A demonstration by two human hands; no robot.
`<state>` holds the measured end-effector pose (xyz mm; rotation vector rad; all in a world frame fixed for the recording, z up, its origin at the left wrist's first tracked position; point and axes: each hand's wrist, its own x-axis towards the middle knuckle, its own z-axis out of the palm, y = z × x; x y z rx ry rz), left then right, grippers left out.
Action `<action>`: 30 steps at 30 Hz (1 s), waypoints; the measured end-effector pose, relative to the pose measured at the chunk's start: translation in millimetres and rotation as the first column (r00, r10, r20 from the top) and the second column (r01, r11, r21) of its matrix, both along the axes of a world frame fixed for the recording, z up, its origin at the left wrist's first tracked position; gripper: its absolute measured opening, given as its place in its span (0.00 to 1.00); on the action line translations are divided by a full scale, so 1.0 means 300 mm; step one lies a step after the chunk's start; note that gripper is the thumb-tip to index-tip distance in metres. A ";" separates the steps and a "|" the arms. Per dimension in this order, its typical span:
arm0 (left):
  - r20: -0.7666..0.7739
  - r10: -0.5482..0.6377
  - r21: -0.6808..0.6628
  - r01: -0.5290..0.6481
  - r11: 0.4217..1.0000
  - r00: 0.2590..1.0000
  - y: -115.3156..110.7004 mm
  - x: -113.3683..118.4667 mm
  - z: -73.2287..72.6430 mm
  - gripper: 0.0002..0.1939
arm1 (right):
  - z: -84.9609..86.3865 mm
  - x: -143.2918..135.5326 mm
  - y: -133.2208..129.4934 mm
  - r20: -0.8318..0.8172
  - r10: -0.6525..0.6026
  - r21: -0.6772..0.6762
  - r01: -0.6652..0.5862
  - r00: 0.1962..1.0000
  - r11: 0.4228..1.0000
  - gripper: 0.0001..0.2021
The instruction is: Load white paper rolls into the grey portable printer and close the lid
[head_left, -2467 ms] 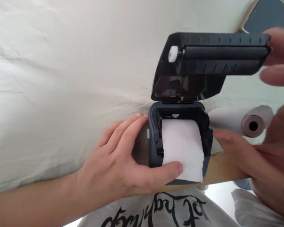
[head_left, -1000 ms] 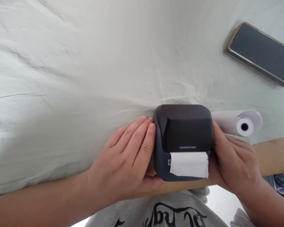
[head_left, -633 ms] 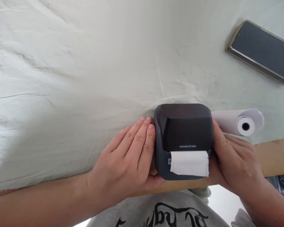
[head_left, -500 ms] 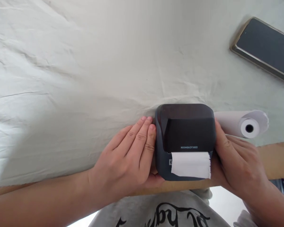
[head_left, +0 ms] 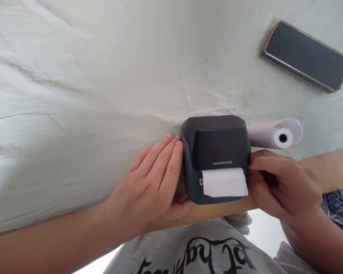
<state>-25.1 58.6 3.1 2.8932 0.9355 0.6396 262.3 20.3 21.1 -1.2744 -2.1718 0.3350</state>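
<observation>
A dark label printer (head_left: 220, 146) with NIIMBOT lettering sits at the table's near edge, its lid down. A strip of white paper (head_left: 224, 182) with a ragged right edge sticks out of its front slot. My left hand (head_left: 151, 179) braces the printer's left side, fingers straight and together, thumb at the front corner. On the other side, my right hand (head_left: 286, 186) is curled, with its index fingertip and thumb against the printer's right edge near the lid seam. Its remaining fingers are folded and partly hidden. Behind that hand lies a white paper roll (head_left: 261, 134), partly unwound.
A phone (head_left: 307, 57) in a clear case lies at the upper right. Wrinkled pale cloth (head_left: 103, 76) covers the table, and a bare wooden edge (head_left: 328, 171) shows along the front. A dark patterned object (head_left: 338, 209) is below that edge at right.
My right hand has shifted from lying along the printer's side to a curled grip with fingertips at its right edge. My left hand keeps its place. The view has shifted slightly.
</observation>
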 end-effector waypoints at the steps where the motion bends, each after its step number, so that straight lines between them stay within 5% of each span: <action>1: 0.002 -0.003 -0.003 0.003 1.000 1.000 0.000 0.000 -0.002 0.31 | -0.002 0.000 0.001 0.004 0.005 -0.012 -0.005 1.000 1.000 0.14; 3: 0.002 -0.008 0.005 0.008 1.000 1.000 0.000 0.000 -0.004 0.31 | -0.010 0.005 -0.001 0.010 -0.004 -0.020 0.004 1.000 1.000 0.20; 7: -0.012 -0.002 0.027 0.003 1.000 1.000 -0.004 -0.002 -0.007 0.32 | -0.026 0.021 -0.014 0.003 0.016 0.023 -0.016 1.000 1.000 0.51; 9: -0.019 0.002 0.035 -0.001 0.999 1.000 -0.008 -0.004 -0.008 0.33 | -0.021 0.020 -0.021 0.018 0.029 0.039 -0.029 0.999 0.999 0.54; 15: -0.023 -0.010 0.028 0.010 1.000 1.000 -0.013 -0.010 -0.010 0.33 | 0.048 -0.009 -0.022 0.117 -0.064 0.026 0.062 0.991 0.998 0.42; 20: -0.036 -0.012 0.030 0.013 0.999 0.999 -0.008 -0.013 -0.010 0.34 | 0.109 -0.042 -0.011 0.120 -0.087 -0.022 0.090 0.989 0.996 0.45; 23: -0.035 -0.023 0.024 0.023 0.999 0.999 -0.008 -0.014 -0.008 0.34 | 0.161 -0.074 -0.012 0.216 -0.236 -0.054 0.253 0.947 0.966 0.23; 25: -0.037 -0.029 0.024 0.030 0.999 0.999 -0.009 -0.015 -0.007 0.35 | 0.194 -0.085 -0.003 0.293 -0.220 -0.055 0.246 0.931 0.968 0.07; 30: -0.028 -0.013 0.032 0.014 0.999 1.000 -0.010 -0.017 -0.005 0.34 | 0.227 -0.082 0.074 0.388 -0.127 -0.058 0.162 0.913 0.985 0.08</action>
